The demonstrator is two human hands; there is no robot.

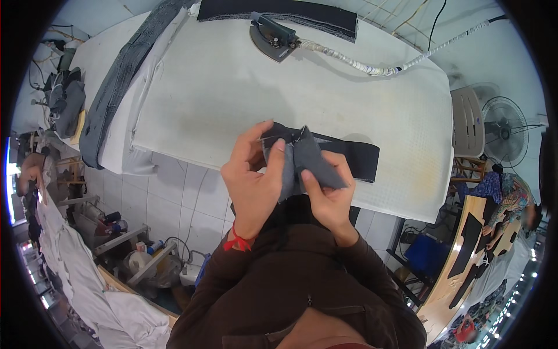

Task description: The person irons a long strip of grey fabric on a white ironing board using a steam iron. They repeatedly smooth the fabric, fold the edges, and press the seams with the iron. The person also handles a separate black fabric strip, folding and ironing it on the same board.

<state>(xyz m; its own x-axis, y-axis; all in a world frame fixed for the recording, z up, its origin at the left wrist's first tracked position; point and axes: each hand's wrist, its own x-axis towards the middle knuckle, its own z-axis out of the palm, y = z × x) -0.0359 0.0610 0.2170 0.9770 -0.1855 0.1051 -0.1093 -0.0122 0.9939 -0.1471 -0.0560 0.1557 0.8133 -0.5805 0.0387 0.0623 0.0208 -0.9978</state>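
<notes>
Between my two hands is a dark grey piece of fabric, folded and raised over the near edge of the ironing table. My left hand, with a red string at its wrist, pinches its left side between thumb and fingers. On the other side my right hand grips the lower right part, thumb on top. Just behind the hands a dark fabric strip lies flat on the table; whether it joins the held piece is hidden. Farther back rests an iron with a wrapped hose.
The white padded ironing table spans the middle. Stacked dark fabric lies at its far edge, and long grey fabric drapes over its left side. A fan and a chair stand right. Other people work at both sides.
</notes>
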